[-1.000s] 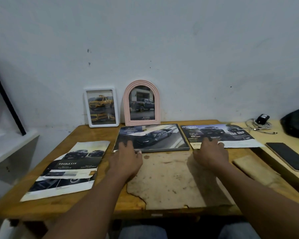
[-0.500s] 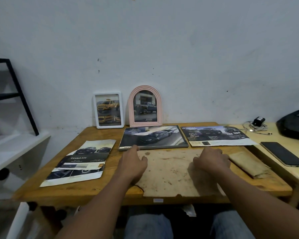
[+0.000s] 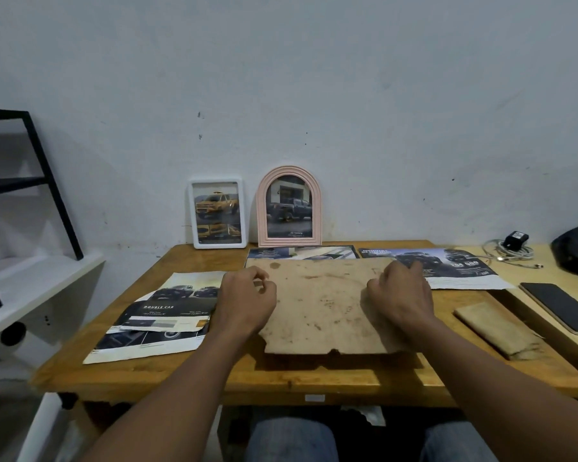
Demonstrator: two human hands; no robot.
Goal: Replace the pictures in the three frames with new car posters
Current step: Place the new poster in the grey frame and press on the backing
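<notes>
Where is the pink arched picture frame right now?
In the head view, the pink arched picture frame stands against the wall at the table's far edge, just right of the white rectangular frame and behind the brown backing board.

Pink arched frame (image 3: 289, 208), white frame (image 3: 217, 213)

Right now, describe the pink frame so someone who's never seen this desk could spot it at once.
Start at the wooden table and look to its far edge, where two frames lean upright against the pale wall. The pink frame is the right-hand one, beside the white frame. It alone has an arched top and ribbed pink border, and shows a dark pickup; the white frame is rectangular and shows a yellow one.
</notes>
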